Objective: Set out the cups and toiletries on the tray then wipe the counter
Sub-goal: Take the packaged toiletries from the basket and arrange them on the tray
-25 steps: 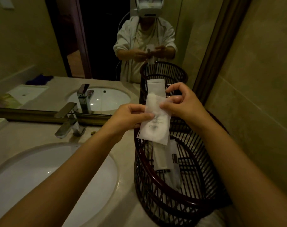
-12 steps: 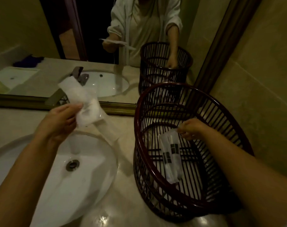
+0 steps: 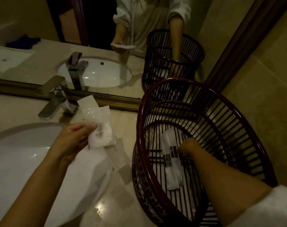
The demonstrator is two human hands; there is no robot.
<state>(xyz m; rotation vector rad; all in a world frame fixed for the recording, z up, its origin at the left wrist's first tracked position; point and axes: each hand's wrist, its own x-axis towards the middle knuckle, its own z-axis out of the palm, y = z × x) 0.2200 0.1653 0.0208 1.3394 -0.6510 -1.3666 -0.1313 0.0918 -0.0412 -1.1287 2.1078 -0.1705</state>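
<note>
1. Beige stone bench [image 3: 121, 202] below a mirror [image 3: 106, 38]; white basin [image 3: 25, 161] near left, chrome faucet [image 3: 56, 97] behind it.
2. Left hand [image 3: 74, 140] pinches two flat white sachets [image 3: 98, 126] above the basin's right edge.
3. Right hand [image 3: 187, 151] reaches into the dark slatted basket [image 3: 229, 115] at right, fingers curled at the wrapped toiletry packets [image 3: 171, 163] on its floor; grip cannot be told.

Basket [image 3: 155, 102] open-topped (slatted walls); faucet [image 3: 57, 94] crowds counter [image 3: 123, 202].
</note>
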